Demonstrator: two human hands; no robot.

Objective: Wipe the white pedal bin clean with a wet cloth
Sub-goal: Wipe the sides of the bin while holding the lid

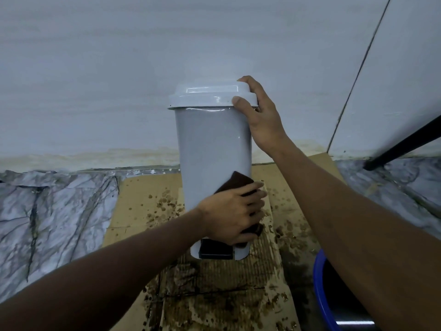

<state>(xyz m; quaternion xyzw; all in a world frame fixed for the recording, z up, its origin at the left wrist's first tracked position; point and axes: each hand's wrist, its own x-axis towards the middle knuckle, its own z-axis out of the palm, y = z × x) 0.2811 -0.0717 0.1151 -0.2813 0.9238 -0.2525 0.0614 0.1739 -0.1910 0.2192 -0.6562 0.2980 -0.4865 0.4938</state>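
Observation:
The white pedal bin (210,144) stands upright on wet cardboard, its lid (210,95) closed and its black pedal (216,251) facing me at the bottom. My left hand (232,216) presses a dark brown cloth (235,182) flat against the lower front of the bin, just above the pedal. My right hand (260,118) grips the right edge of the lid, thumb on the rim and fingers over the top.
Flattened cardboard (140,194), spotted with brown wet stains, covers the marbled floor (52,206). A white wall (119,68) rises right behind the bin. A blue bucket (321,290) sits at the lower right. A black pole (405,144) leans in at the right.

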